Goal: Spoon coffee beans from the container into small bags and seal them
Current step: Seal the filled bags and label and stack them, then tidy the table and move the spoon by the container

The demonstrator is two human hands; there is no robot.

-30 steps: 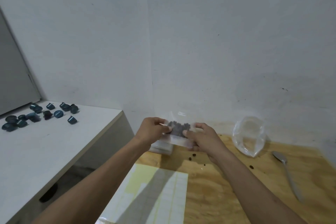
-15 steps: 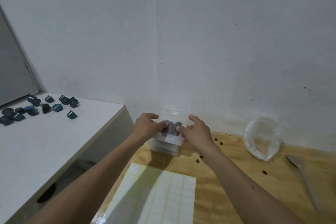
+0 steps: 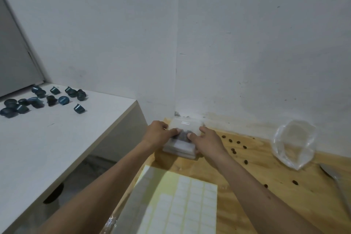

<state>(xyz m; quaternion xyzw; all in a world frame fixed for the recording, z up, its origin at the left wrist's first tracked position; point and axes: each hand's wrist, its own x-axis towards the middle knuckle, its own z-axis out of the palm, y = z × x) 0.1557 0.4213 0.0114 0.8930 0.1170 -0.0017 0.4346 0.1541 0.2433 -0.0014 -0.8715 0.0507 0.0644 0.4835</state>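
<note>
At the bottom centre a sheet of white labels (image 3: 182,203) lies on the wooden table (image 3: 266,161). Above it, mid-frame, the left hand (image 3: 158,132) and right hand (image 3: 206,139) pinch a small clear bag (image 3: 183,135) of dark coffee beans between thumbs and fingers, atop a stack of bags (image 3: 179,150). Loose beans (image 3: 234,151) lie right of the hands, a spoon (image 3: 336,178) at the right edge, an open clear bag (image 3: 293,143) above it, and blue capsules (image 3: 47,99) on the white counter (image 3: 57,138), upper left.

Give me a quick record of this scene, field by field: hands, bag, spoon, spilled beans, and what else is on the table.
left hand: pinches the small bag
right hand: pinches the small bag
small bag: holds dark beans, over a stack of bags
spoon: lies untouched at the table's right edge
loose beans: scattered on the wooden table
large clear bag: by the wall
label sheet: near edge
</note>
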